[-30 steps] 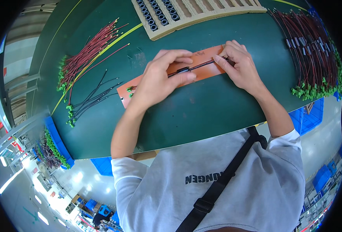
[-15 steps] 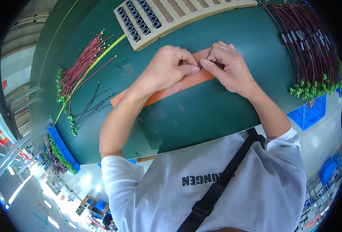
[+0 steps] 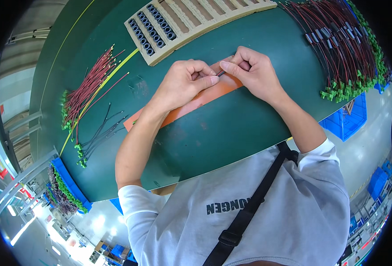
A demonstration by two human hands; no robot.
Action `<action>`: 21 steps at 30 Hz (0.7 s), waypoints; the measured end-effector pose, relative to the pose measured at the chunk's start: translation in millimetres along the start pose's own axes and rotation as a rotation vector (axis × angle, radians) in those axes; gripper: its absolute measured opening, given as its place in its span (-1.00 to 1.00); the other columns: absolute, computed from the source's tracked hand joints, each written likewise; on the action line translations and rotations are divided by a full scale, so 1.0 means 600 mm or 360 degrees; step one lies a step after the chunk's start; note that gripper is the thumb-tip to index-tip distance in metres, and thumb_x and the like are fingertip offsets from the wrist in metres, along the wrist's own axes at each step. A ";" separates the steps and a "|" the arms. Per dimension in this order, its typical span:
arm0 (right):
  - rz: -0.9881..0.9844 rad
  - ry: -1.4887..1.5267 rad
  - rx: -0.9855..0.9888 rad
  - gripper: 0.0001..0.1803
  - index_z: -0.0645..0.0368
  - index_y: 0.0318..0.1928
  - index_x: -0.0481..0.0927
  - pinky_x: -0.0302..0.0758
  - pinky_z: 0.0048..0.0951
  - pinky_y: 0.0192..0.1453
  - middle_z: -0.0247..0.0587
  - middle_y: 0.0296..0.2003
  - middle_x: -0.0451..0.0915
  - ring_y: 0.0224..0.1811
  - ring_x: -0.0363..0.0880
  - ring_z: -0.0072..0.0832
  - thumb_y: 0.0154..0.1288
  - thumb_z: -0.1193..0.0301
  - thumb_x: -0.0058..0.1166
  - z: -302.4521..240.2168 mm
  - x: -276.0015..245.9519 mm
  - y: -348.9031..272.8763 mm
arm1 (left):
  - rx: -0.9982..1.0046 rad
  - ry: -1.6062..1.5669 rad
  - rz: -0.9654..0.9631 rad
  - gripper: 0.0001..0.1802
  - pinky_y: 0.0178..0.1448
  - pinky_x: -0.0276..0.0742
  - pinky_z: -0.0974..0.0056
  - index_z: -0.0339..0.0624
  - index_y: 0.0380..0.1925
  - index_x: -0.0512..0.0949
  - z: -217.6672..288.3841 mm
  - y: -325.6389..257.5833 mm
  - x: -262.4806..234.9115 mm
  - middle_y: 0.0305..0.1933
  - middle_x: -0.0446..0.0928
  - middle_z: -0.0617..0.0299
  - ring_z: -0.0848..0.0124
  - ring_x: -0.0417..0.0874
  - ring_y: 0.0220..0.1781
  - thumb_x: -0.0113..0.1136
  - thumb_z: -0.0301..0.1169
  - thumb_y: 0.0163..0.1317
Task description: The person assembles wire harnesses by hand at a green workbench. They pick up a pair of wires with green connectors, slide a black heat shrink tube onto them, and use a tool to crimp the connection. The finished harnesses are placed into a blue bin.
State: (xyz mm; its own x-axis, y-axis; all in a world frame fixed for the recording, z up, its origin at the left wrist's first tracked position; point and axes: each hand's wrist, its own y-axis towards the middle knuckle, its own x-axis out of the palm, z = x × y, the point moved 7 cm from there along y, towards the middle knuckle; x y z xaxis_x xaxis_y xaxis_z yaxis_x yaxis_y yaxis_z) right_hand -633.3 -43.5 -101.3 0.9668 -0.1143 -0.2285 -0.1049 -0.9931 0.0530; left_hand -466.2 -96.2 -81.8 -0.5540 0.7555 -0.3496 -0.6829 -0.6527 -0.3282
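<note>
My left hand (image 3: 185,82) and my right hand (image 3: 253,71) meet over an orange strip (image 3: 191,105) lying on the green table (image 3: 231,128). Between the fingertips of both hands is a thin dark wire piece (image 3: 221,73), pinched at each end. Both hands have curled fingers. The wire's ends are hidden inside the fingers.
A beige tray (image 3: 191,22) with rows of dark round parts lies beyond the hands. A bundle of red wires (image 3: 89,84) and some black wires (image 3: 100,133) lie at the left. A big pile of red and black wires with green connectors (image 3: 342,53) lies at the right. Blue bins (image 3: 67,186) sit below the table edge.
Both hands have drawn close together over the orange strip, and the wire between them now looks much shorter. The view has shifted slightly toward the tray.
</note>
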 end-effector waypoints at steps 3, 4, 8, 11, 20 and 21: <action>0.0002 0.0076 -0.0006 -0.69 0.24 -0.44 0.55 0.27 -0.51 -0.47 -0.45 -0.61 0.39 -0.53 0.26 -0.68 0.37 0.36 0.35 0.010 0.003 -0.002 | 0.0057 -0.0024 -0.0044 -0.82 -0.36 0.39 0.37 -0.32 -0.28 0.73 0.005 0.005 0.002 -0.48 0.57 0.33 0.60 0.44 -0.44 0.35 -0.39 0.36; -0.0019 0.0101 0.0012 -0.70 0.24 -0.43 0.54 0.29 -0.52 -0.46 -0.43 -0.60 0.45 -0.53 0.29 -0.68 0.38 0.37 0.35 0.014 0.007 -0.003 | 0.0141 -0.0100 -0.0053 -0.81 -0.37 0.37 0.39 -0.31 -0.27 0.73 0.004 0.011 0.007 -0.48 0.59 0.35 0.61 0.43 -0.46 0.33 -0.38 0.38; 0.0016 0.0265 -0.0051 -0.70 0.24 -0.43 0.52 0.41 -0.54 -0.41 -0.27 -0.49 0.66 -0.48 0.51 -0.66 0.40 0.39 0.32 0.014 0.010 -0.004 | 0.0125 -0.0048 -0.0308 -0.78 -0.35 0.43 0.42 -0.32 -0.27 0.74 0.024 0.029 0.014 -0.38 0.70 0.30 0.61 0.52 -0.43 0.27 -0.37 0.42; 0.0045 0.0236 -0.0153 -0.71 0.26 -0.43 0.51 0.48 -0.48 -0.39 -0.17 -0.44 0.72 -0.45 0.61 -0.60 0.39 0.42 0.31 0.018 0.010 -0.001 | 0.0159 -0.0150 -0.0259 -0.81 -0.34 0.43 0.41 -0.32 -0.31 0.74 0.014 0.040 0.015 -0.41 0.69 0.30 0.61 0.52 -0.43 0.28 -0.41 0.39; 0.0086 0.0236 -0.0203 -0.70 0.26 -0.47 0.50 0.51 -0.41 -0.42 -0.14 -0.51 0.69 -0.48 0.63 -0.53 0.36 0.45 0.31 0.016 0.012 -0.001 | -0.0130 0.0001 -0.0182 -0.85 -0.27 0.50 0.39 -0.34 -0.34 0.76 0.007 0.043 0.013 -0.45 0.70 0.27 0.57 0.57 -0.39 0.31 -0.48 0.33; 0.0110 0.0206 -0.0229 -0.70 0.26 -0.47 0.49 0.51 -0.41 -0.42 -0.14 -0.50 0.69 -0.48 0.62 -0.54 0.36 0.44 0.31 0.012 0.010 -0.004 | -0.0132 -0.0023 -0.0182 -0.86 -0.27 0.49 0.39 -0.34 -0.35 0.75 0.003 0.042 0.012 -0.45 0.70 0.27 0.58 0.57 -0.39 0.32 -0.48 0.33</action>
State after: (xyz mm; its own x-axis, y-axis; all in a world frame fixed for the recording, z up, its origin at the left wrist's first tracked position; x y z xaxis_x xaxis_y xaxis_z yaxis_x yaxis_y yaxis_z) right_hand -629.2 -42.1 -109.7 0.9813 -0.1684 -0.0933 -0.1466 -0.9678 0.2048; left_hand -488.5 -106.8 -90.9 -0.4823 0.8254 -0.2933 -0.7005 -0.5645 -0.4367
